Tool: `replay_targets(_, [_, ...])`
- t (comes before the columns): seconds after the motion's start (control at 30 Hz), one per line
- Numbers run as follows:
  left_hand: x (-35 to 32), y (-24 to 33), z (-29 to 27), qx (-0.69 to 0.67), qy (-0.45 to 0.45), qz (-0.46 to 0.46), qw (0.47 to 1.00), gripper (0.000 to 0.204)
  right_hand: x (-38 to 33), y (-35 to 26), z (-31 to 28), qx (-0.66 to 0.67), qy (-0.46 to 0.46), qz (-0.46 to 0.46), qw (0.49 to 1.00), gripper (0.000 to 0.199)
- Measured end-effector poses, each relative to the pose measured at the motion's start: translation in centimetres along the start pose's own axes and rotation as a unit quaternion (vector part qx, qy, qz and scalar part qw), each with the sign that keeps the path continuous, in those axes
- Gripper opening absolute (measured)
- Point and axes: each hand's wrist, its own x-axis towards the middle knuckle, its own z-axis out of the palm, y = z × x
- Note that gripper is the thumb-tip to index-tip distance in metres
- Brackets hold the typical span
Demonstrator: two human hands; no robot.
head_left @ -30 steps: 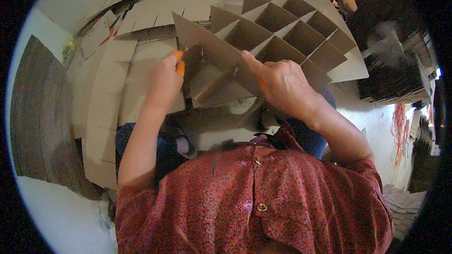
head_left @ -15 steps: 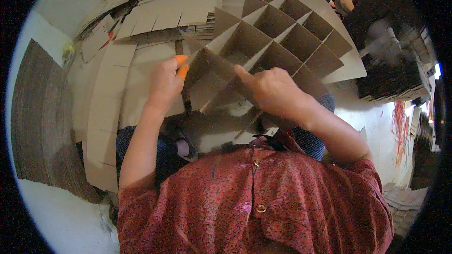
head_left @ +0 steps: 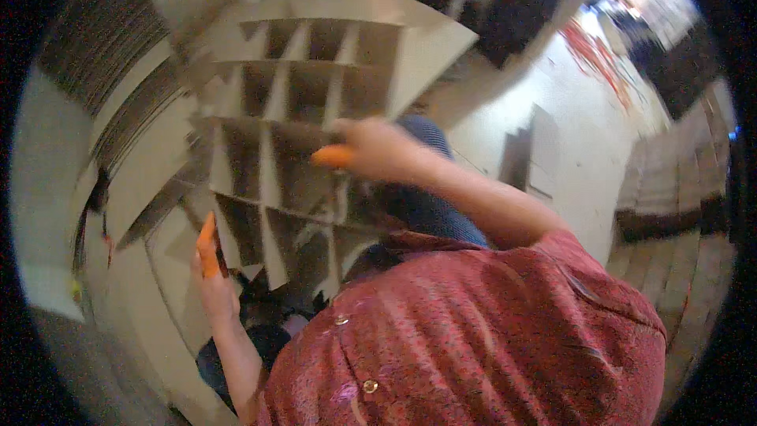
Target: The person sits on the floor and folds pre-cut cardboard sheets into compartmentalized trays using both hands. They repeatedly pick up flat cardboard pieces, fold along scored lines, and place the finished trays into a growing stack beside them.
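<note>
A brown cardboard divider (head_left: pixel 371 85) of crossed, slotted strips forms a grid of open cells in front of me. My left hand (head_left: pixel 214 280), with orange covers on its fingertips, is at the divider's near left corner, its fingers closed on the edge of a strip. Over the right side of the grid reaches my right hand (head_left: pixel 377 147), which also has an orange fingertip cover. Motion smears its fingers, so their grip cannot be made out.
Under the divider lies a flat pale cardboard sheet (head_left: pixel 438 38). Stacked cardboard sheets (head_left: pixel 102 28) stand at the far left. Dark stacks rise behind, and red strands (head_left: pixel 595 59) lie on the floor (head_left: pixel 579 154) at right. More cardboard (head_left: pixel 670 170) is piled along the right side.
The view has swung, so the divider now appears turned and farther left. My left hand has come to the near left corner; my right hand has shifted over the grid's right side.
</note>
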Motion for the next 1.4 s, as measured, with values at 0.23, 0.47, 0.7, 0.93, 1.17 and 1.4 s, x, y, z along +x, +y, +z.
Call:
replay_targets(0.23, [-2.1,1.4,8.4,-0.161,-0.192,-0.032,0.968,0.080,-3.5,-4.8,6.0,0.224,0.134,-0.092,0.961,0.100])
replay_targets(0.47, [-2.2,2.7,10.6,-0.025,-0.237,0.081,0.968,0.080,-5.4,-1.8,4.1,0.373,0.249,-0.199,0.871,0.055])
replay_targets(0.7, [-1.5,1.6,8.3,0.025,-0.221,0.033,0.974,0.046,-16.5,6.5,-6.3,0.133,0.588,-0.132,0.787,0.052])
replay_targets(0.93, [-1.3,-1.2,2.0,0.218,-0.043,-0.001,0.975,0.031,-24.9,24.9,-5.4,-0.242,0.590,0.055,0.768,0.063])
replay_targets(1.17, [4.0,-3.4,-6.9,0.486,0.130,0.149,0.851,0.039,-36.7,51.7,17.9,-0.171,0.322,0.247,0.898,0.051])
replay_targets(1.4, [12.9,-3.0,-5.2,0.643,0.162,0.273,0.697,0.040,-37.2,47.2,21.4,-0.130,0.139,0.442,0.876,0.053])
